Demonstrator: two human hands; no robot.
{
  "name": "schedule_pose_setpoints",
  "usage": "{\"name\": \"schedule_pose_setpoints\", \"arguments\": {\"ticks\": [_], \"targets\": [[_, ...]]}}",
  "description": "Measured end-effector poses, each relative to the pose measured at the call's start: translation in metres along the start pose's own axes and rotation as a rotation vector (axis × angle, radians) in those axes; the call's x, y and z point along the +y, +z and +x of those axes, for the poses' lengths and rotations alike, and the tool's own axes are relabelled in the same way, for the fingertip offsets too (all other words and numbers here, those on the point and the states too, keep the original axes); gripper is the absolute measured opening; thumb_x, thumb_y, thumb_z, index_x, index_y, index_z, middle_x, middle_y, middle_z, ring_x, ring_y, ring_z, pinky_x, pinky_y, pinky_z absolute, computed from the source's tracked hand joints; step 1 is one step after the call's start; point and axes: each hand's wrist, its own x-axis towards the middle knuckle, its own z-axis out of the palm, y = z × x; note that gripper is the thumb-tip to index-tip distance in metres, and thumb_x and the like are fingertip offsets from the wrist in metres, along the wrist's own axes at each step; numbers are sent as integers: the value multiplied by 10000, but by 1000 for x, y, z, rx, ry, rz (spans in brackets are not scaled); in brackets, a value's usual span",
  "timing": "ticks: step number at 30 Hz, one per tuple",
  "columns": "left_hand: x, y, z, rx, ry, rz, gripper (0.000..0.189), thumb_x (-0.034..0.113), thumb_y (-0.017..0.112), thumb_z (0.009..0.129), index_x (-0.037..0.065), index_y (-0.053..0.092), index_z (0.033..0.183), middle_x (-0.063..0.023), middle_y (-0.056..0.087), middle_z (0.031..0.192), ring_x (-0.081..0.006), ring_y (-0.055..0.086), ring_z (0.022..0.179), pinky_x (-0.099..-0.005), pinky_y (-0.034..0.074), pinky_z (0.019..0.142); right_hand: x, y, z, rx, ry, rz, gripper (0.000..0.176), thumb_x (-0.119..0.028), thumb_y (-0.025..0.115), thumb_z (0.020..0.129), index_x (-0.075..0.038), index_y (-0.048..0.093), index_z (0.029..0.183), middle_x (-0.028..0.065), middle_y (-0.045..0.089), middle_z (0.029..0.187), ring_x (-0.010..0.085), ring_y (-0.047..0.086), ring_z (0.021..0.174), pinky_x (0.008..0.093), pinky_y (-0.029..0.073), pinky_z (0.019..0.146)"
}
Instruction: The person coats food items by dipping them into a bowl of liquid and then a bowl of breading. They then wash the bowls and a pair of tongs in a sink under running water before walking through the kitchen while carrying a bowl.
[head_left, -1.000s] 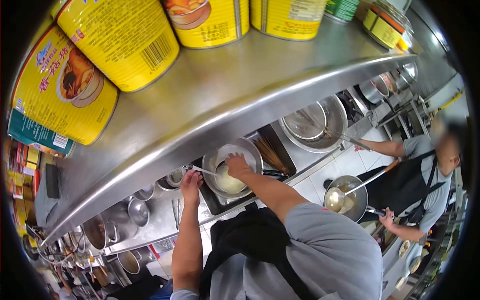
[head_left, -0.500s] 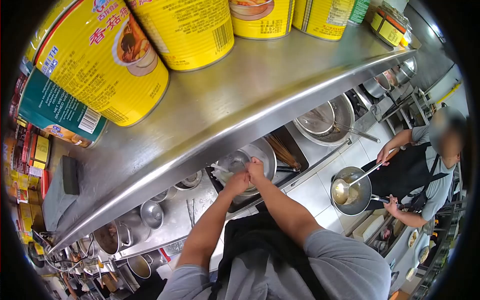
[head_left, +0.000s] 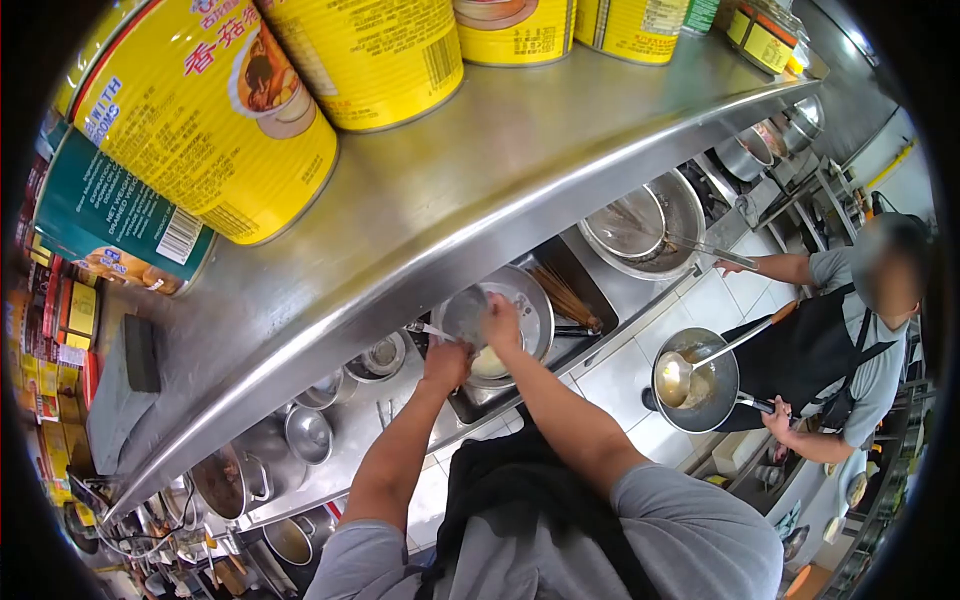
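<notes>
My right hand [head_left: 502, 322] is closed on the rim of a small, shiny bowl [head_left: 466, 314], held tilted over a wide metal bowl [head_left: 547, 325]. My left hand [head_left: 447, 362] is wrapped round a slim utensil with a pale shaft [head_left: 428, 328]; its kind I cannot make out. Below my hands, a pale, smooth mass [head_left: 487, 363] lies in the wide bowl. That bowl stands in a dark rectangular recess beside a bundle of brown sticks [head_left: 560, 295].
A steel shelf [head_left: 400, 215] with large yellow cans [head_left: 270, 130] overhangs the counter. Small metal bowls [head_left: 309, 435] stand at left. On the right, a co-worker [head_left: 800, 350] holds a wok [head_left: 697, 380] with a ladle [head_left: 675, 378] in it, near a strainer [head_left: 625, 222] in a pot.
My hands have moved apart, the left one down and left. More of the pale mass shows. The co-worker's hand has gone from the ladle to the strainer's handle.
</notes>
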Motion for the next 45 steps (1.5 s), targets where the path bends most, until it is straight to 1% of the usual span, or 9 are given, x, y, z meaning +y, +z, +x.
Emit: {"name": "schedule_pose_setpoints", "arguments": {"ticks": [6,8,17,24,27,33,40,43,45], "targets": [[-21,48,25,1069,91,367,287,333,624,886,49,668,878,-139,692,926,-334,647,866,-442,472,899,-92,4,-31,-456,-555,-470,359,-359,597,888,-124,678,1146,166,590,1254,343,476,1275,477,353,1073],[-37,50,9,816,-67,-888,282,318,621,914,50,705,945,-142,704,953,-307,646,904,-367,485,842,-88,-1,-10,-659,-686,-491,375,-394,574,907,-127,688,1143,150,605,1250,337,498,1254,492,347,1071],[-49,12,32,829,-441,-539,331,353,604,930,42,705,983,-150,701,876,-324,675,876,-431,495,788,-50,-22,12,-699,225,109,486,-467,570,961,6,678,967,44,639,782,88,534,716,297,443,634],[47,-22,11,936,-268,-118,434,357,618,918,87,613,1257,-167,608,1258,-363,582,1137,-427,439,991,-59,-28,15,-226,1138,1047,518,-379,432,1036,33,451,1350,151,550,1293,272,560,1173,422,497,963],[28,27,35,1041,-579,-907,752,301,695,893,-15,311,1457,-170,600,1238,-282,577,1124,-412,433,983,-67,-43,13,-141,1169,960,607,-463,444,1017,24,431,1379,148,513,1353,304,558,1185,456,478,1004],[-36,60,41,818,-413,-2142,452,151,697,890,-43,543,1268,-105,632,1136,-180,596,977,-336,480,879,13,-27,-5,-252,1282,1051,663,-577,430,985,-97,404,1441,159,464,1437,370,492,1277,590,413,1027],[6,4,16,878,-312,-1314,257,88,660,867,-67,622,1069,-125,691,1025,-245,664,888,-384,512,796,-62,-65,-6,-576,1047,494,681,-589,528,937,-189,331,1452,119,503,1339,420,539,1164,555,510,895],[40,0,1,554,-232,-728,387,38,610,819,-80,563,1185,-174,703,1005,-346,684,887,-416,529,786,-41,-48,-5,-782,799,843,411,-335,613,920,-136,426,1227,102,573,838,281,601,692,490,552,624],[53,16,-9,434,-16,-626,471,64,563,789,-50,531,1244,-197,680,1080,-385,655,993,-466,492,898,9,-32,7,-828,886,720,355,-261,592,904,-173,434,1210,86,547,985,257,597,794,494,545,647]]}}
